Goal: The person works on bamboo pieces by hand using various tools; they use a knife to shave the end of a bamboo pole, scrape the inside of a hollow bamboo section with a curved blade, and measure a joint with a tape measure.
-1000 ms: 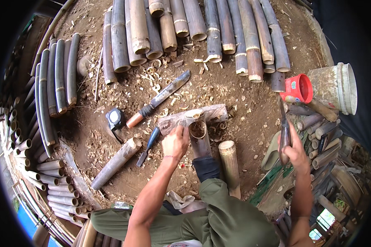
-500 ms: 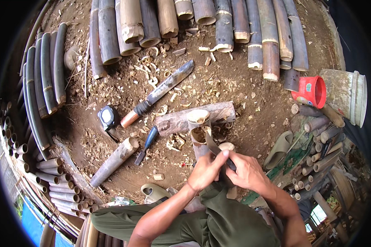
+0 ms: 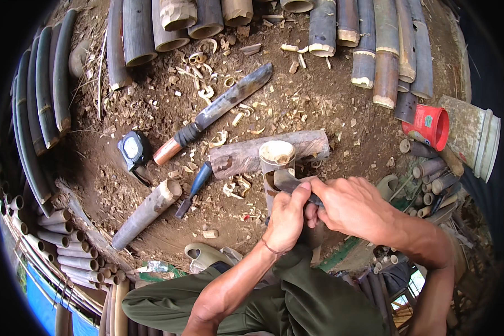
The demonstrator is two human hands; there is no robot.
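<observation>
A short grey blade, seemingly a knife [image 3: 288,180], lies between my hands at the side of an upright bamboo tube [image 3: 267,196]. This tube has a pale cut top and a dark notch facing me. My right hand [image 3: 355,207] is closed round the knife's dark handle end. My left hand [image 3: 285,221] is closed too, its thumb pressed against the blade; its lower fingers are partly hidden. Below the hands a brown piece [image 3: 316,238] shows between my knees, mostly covered. A thicker bamboo log [image 3: 235,159] lies just behind the upright tube.
On the chip-strewn soil lie a long sheathed blade [image 3: 229,103], a blue-handled chisel [image 3: 199,182], a tape measure [image 3: 133,148] and a loose bamboo tube [image 3: 145,215]. Bamboo poles [image 3: 369,56] line the far side. A red bucket [image 3: 431,126] and a pale bucket [image 3: 476,137] sit at right.
My right hand has risen and turned over the knife handle. The blade lies flatter, angled more to the right, and the round pale end seen between my hands is now covered.
</observation>
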